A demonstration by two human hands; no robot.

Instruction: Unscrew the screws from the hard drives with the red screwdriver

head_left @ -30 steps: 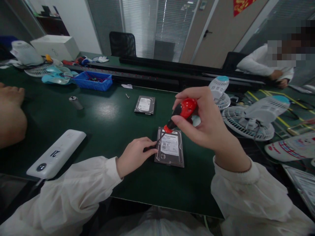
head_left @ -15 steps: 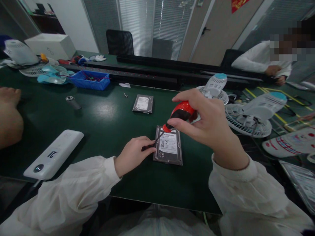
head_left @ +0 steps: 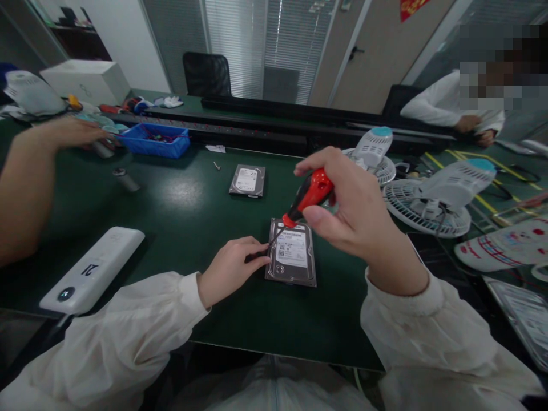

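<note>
I have the left hand (head_left: 231,269) touching the left edge of the near hard drive (head_left: 295,258) on the bench (head_left: 317,325); whether it pinches, I can't tell. My right hand (head_left: 357,214) grips a screwdriver (head_left: 315,191) above. Beyond lies a second drive (head_left: 247,180).

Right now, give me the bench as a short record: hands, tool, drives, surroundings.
Left hand: at the left edge of the near hard drive
Right hand: holding red-and-black screwdriver
Screwdriver shaft: slants down toward left hand
Far hard drive: flat, label up
Left side: white oblong device
Other person's hand: near blue bin
</note>
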